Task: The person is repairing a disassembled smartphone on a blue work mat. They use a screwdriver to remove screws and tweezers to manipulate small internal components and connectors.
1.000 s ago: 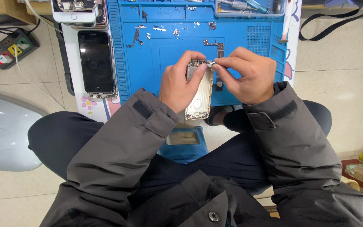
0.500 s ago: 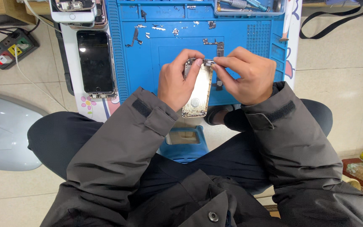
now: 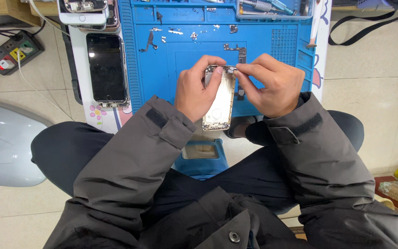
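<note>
Since the earlier frame little has been shifted: the pale gold, empty metal phone housing (image 3: 219, 102) has been kept upright between both hands at the frame's centre, only tilted slightly. The left hand (image 3: 198, 90) is closed around the housing's left edge, its fingers curled over the top. The right hand (image 3: 268, 85) is pinched narrow on a small dark metal part (image 3: 230, 68) held at the housing's upper edge; whether that part is being fitted or removed cannot be told. The housing looks stripped inside, so disassembly is judged largely done.

Outward, a blue silicone repair mat (image 3: 162, 69) is spread on the desk, with roughly ten small brackets and screws scattered over its upper half. Left of the mat, one black-screened phone (image 3: 106, 68) is laid flat, and one white-fronted phone (image 3: 83, 11) sits above it. One power strip (image 3: 12, 52) lies at the upper left.
</note>
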